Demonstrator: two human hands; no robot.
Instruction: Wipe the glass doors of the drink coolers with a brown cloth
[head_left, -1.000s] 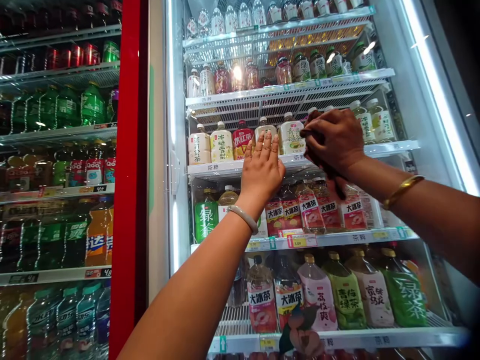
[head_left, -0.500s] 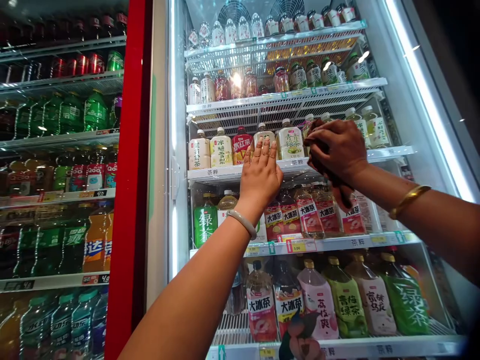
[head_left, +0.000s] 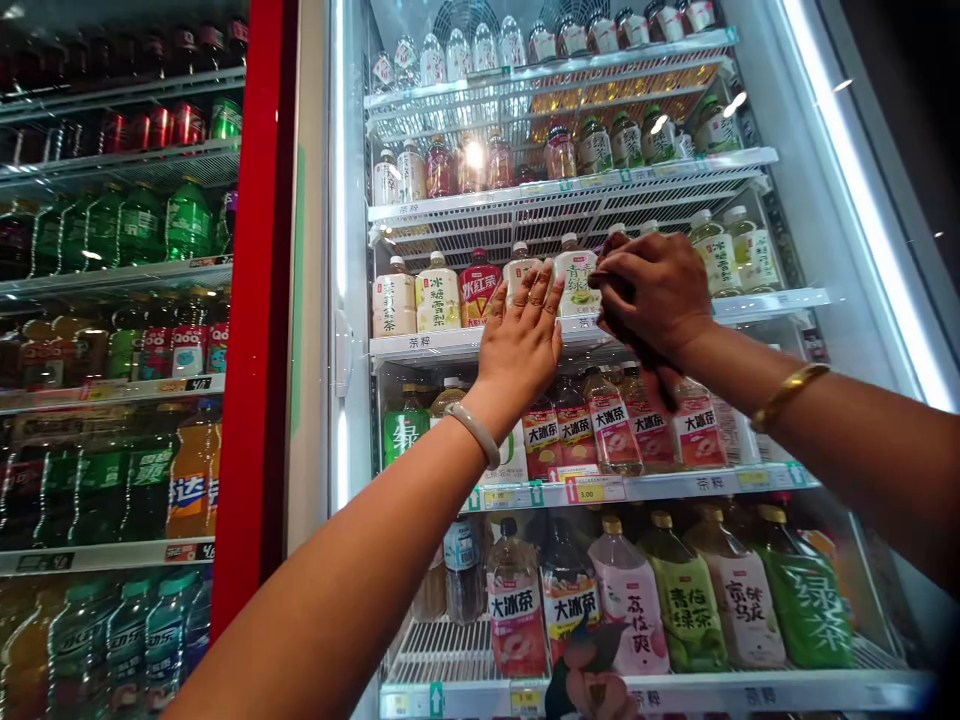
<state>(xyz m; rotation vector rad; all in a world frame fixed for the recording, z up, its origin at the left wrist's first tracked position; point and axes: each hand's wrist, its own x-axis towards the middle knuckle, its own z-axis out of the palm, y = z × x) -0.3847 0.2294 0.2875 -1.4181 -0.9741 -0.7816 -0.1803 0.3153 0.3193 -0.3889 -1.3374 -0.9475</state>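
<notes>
My left hand (head_left: 521,330) is raised with its palm toward the glass front of a lit drinks cooler, fingers stretched and holding nothing. A red-labelled bottle (head_left: 480,290) shows beside its fingertips, behind the glass. To the right, my right hand (head_left: 652,290) is closed, its fingers bunched around a dark cloth (head_left: 637,345) that hangs below the palm. A pale bottle with a green-lettered label (head_left: 574,275) stands behind the glass between the two hands. A grey bangle (head_left: 474,432) circles my left wrist and a gold one (head_left: 791,393) my right.
White shelves (head_left: 645,488) hold rows of bottles inside the cooler. A red cooler frame (head_left: 262,250) stands at the left, beside more shelved drinks. A flower decal (head_left: 589,680) is at the bottom of the glass.
My right hand with the dark cloth has moved a little left, closer to my left hand. My left hand stays near the same spot, its forearm lying slightly flatter.
</notes>
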